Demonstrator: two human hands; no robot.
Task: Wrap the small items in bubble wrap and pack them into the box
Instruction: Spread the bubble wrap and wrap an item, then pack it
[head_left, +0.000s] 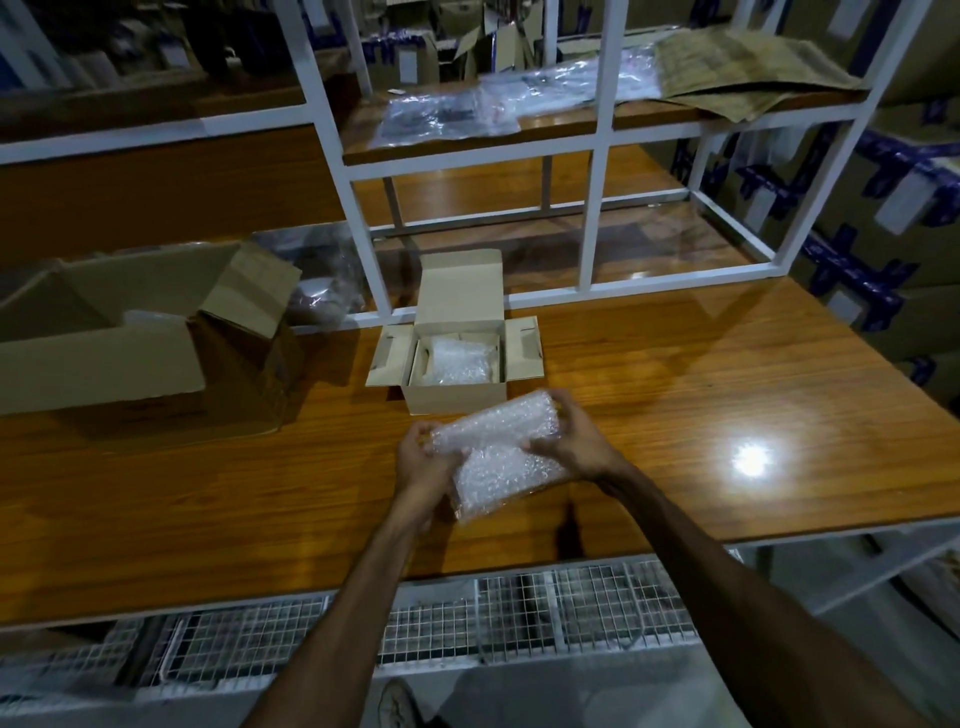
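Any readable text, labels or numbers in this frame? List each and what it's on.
None can be read.
Blue tape on the stacked cartons at right: carries print, too blurred to read.
White labels on those cartons: too small and blurred.
Small open box on the table: no print visible.
Large open carton at left: no print visible.
Bubble-wrap bundle in the hands: no print.

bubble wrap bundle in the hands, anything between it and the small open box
Nothing visible. Both hands, left hand and right hand, hold the bubble wrap bundle just in front of the small box; its lid is up, though one wrapped item already lies inside.
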